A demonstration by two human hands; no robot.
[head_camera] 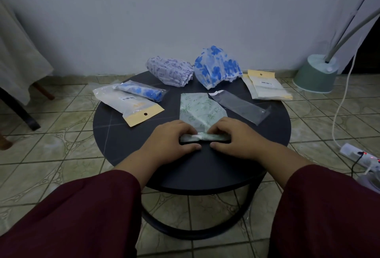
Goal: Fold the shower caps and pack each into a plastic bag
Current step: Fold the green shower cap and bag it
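Observation:
A green-patterned shower cap (pixel 200 109) lies flattened in the middle of the round dark table (pixel 115 130), its near end rolled into a narrow band. My left hand (pixel 174 139) and my right hand (pixel 230 137) both grip that rolled end, fingers curled over it and thumbs in front. An empty clear plastic bag (pixel 240 106) lies just right of the cap. At the back sit a purple-patterned cap (pixel 170 70) and a blue-flowered cap (pixel 216 67), both unfolded. On the left, a rolled blue-flowered cap in a clear bag (pixel 141 91) rests on a flat packet.
A white and yellow packet (pixel 131 107) lies at the table's left, and more such packets (pixel 265 86) overhang the right edge. On the tiled floor to the right stand a green lamp base (pixel 316 74) and a power strip (pixel 362 155) with a white cable.

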